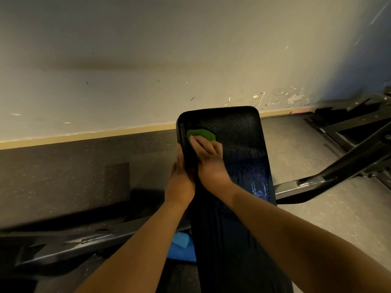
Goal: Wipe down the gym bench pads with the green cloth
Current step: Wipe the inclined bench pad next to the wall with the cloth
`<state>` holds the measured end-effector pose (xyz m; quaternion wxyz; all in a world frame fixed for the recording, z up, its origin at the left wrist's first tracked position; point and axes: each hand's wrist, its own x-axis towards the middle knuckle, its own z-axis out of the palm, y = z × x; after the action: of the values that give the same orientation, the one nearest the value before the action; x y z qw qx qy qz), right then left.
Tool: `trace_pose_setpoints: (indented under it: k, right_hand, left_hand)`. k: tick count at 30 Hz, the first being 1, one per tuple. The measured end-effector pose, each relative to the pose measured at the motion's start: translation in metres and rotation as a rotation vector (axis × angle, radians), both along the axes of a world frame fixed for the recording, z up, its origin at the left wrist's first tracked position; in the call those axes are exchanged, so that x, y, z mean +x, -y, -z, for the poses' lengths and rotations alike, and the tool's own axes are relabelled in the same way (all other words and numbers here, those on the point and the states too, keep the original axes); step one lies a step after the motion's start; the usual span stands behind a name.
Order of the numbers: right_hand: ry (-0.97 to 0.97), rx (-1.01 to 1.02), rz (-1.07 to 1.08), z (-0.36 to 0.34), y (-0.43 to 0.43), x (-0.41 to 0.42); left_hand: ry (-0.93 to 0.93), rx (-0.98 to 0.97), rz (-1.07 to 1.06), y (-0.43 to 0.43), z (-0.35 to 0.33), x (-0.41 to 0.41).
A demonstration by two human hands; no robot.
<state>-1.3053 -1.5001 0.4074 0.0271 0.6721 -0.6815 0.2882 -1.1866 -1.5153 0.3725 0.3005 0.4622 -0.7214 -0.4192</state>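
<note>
A long black bench pad (pixel 239 144) runs away from me, its far end near the wall. Wet streaks shine on its right half. The green cloth (pixel 201 133) lies bunched on the pad's upper left part. My right hand (pixel 208 160) presses down on the cloth with straight fingers laid over its near edge. My left hand (pixel 181 176) grips the pad's left edge, fingers wrapped round the side and partly hidden behind it.
A scuffed pale wall (pixel 148 60) with a tan baseboard stands just beyond the pad. Black metal frame bars (pixel 342 172) stretch right, another bar (pixel 74 244) lies lower left. A blue object (pixel 182 248) sits under the pad. The floor is dark speckled rubber.
</note>
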Motion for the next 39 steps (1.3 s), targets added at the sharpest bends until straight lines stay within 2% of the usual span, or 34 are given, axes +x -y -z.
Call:
trace_pose_setpoints:
  k: [2, 4, 9, 11, 13, 15, 18, 20, 22, 26, 30, 33, 35, 36, 38, 39]
  right_hand:
    - [-0.192, -0.034, -0.131, 0.006, 0.004, -0.018]
    - [-0.274, -0.039, -0.103, 0.011, 0.001, -0.046]
    - [0.162, 0.072, 0.298, 0.011, -0.029, -0.093]
    - [0.243, 0.065, 0.39, 0.01, -0.03, -0.09]
    - [0.255, 0.093, 0.385, 0.006, -0.023, -0.077]
    - [0.171, 0.124, 0.194, 0.001, -0.014, -0.06]
    - [-0.062, 0.102, -0.119, -0.001, -0.007, -0.051]
    - [-0.175, 0.068, -0.099, 0.001, -0.01, -0.066]
    - [-0.2, 0.006, 0.044, 0.005, -0.021, -0.085]
    - [0.121, 0.07, 0.345, 0.027, -0.052, -0.116]
    - [0.292, 0.108, 0.514, 0.033, -0.07, -0.115]
    - [0.305, 0.114, 0.488, 0.015, -0.047, -0.112]
    - [0.21, 0.165, 0.395, -0.005, -0.028, -0.112]
    - [0.151, 0.127, 0.313, -0.015, -0.02, -0.112]
    - [0.017, 0.021, 0.168, -0.018, -0.011, -0.119]
    - [-0.003, 0.06, 0.151, -0.013, -0.012, -0.126]
  left_hand:
    - [0.089, -0.085, 0.002, -0.002, -0.007, -0.002]
    - [0.149, -0.128, 0.006, -0.007, -0.009, -0.003]
    - [0.137, -0.113, -0.019, -0.01, -0.007, -0.007]
    - [0.148, -0.099, -0.023, -0.01, -0.009, -0.008]
    - [0.152, -0.089, -0.03, -0.011, -0.011, -0.007]
    - [0.16, -0.097, -0.038, -0.012, -0.014, -0.006]
    - [0.266, -0.183, -0.06, -0.013, -0.015, -0.007]
    - [0.344, -0.277, -0.077, -0.015, -0.015, -0.012]
    - [0.403, -0.398, -0.076, -0.014, -0.014, -0.017]
    - [0.536, -0.428, -0.05, -0.015, -0.014, -0.025]
    - [0.517, -0.503, -0.062, -0.014, -0.019, -0.038]
    - [0.583, -0.498, 0.03, -0.009, -0.02, -0.057]
    - [0.672, -0.497, 0.054, -0.008, -0.015, -0.065]
    - [0.691, -0.509, 0.051, -0.009, -0.011, -0.065]
    - [0.68, -0.56, 0.033, -0.01, -0.007, -0.065]
    - [0.671, -0.566, 0.026, -0.011, -0.005, -0.066]
